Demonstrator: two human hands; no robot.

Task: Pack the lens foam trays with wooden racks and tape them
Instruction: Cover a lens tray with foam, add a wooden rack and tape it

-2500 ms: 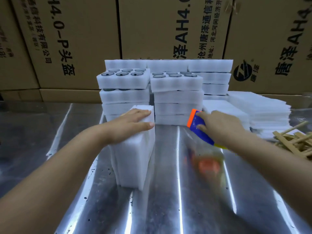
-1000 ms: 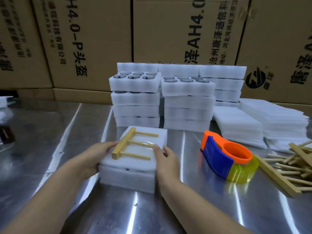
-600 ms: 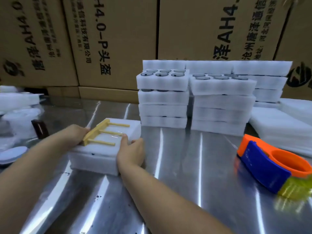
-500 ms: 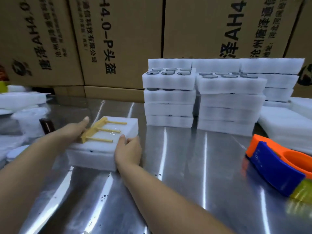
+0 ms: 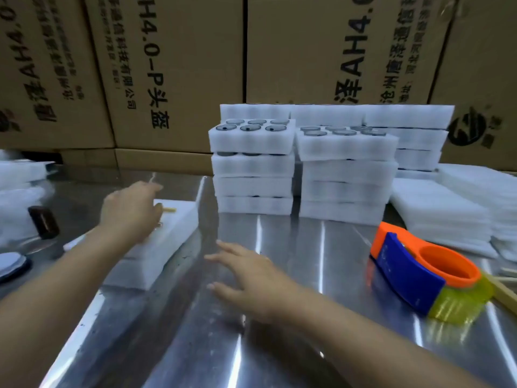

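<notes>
The steel tabletop [image 5: 279,326] looks slick, so a nudged load may slide. Far centre, the stacked foam trays [image 5: 253,166] show bare lenses on top; a careless grab could spill them. The foam pack [image 5: 162,247] lies near left. The tape dispenser [image 5: 414,270] sits right, where a sweeping arm might knock it. Both hands are released: the left hand [image 5: 130,211] over the pack, hiding most of its wooden rack [image 5: 169,210], the right hand [image 5: 249,275] hovering
</notes>
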